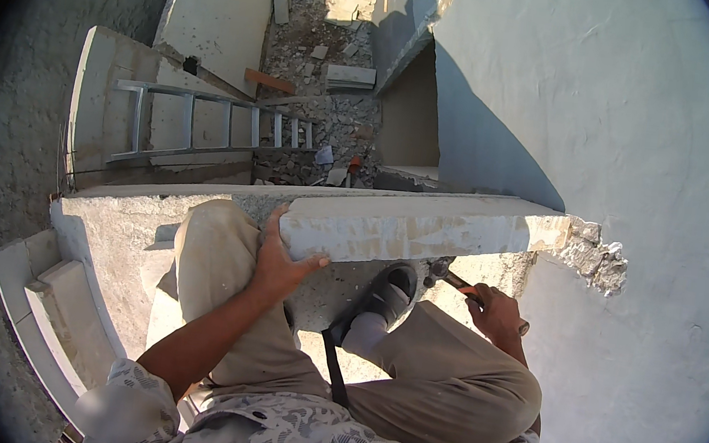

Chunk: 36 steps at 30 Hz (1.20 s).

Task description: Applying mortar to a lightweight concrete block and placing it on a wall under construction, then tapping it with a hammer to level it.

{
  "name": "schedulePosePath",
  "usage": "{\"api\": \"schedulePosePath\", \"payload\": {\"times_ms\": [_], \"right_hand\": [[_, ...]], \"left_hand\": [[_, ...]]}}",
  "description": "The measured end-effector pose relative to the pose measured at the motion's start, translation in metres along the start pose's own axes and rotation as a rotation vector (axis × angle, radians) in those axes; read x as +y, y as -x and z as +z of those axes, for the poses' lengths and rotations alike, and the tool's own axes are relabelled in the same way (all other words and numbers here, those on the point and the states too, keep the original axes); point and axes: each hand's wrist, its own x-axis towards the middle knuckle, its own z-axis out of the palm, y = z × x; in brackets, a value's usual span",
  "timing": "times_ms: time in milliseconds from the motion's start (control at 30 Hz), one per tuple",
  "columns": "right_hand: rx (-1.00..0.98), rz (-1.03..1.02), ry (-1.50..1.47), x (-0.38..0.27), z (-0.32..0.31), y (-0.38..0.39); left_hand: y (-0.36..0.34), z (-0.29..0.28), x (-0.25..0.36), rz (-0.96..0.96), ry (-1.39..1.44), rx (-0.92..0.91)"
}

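My left hand [285,253] grips the left end of a long pale block [419,229] that lies across in front of me, its right end broken and crumbly against the blue-grey wall. My right hand [493,312] is closed on the handle of a hammer [438,270], whose dark head is below the block, beside my sandalled foot [385,295]. My knees are bent, the left one just left of my left hand.
Beyond the ledge is a drop to rubble [340,119]. An aluminium ladder [186,124] lies horizontally against slabs at the left. A tall blue-grey wall [636,131] rises at the right. More pale slabs [68,320] stand at the lower left.
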Motion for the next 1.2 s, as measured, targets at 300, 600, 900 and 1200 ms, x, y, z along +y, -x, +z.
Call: {"api": "schedulePosePath", "payload": {"times_ms": [300, 600, 900, 1200], "right_hand": [[0.043, -0.359, 0.293, -0.029, 0.023, -0.054], [0.084, -0.453, 0.28, -0.03, 0.032, -0.067], [0.125, -0.558, 0.205, -0.042, 0.035, -0.074], [0.143, -0.554, 0.308, -0.055, 0.03, -0.069]], "left_hand": [[0.0, 0.003, 0.016, -0.043, 0.051, -0.019], [-0.002, 0.002, 0.007, -0.008, 0.038, -0.012], [-0.005, 0.002, 0.003, -0.01, 0.035, -0.02], [-0.005, 0.001, 0.0, 0.032, 0.051, -0.018]]}}
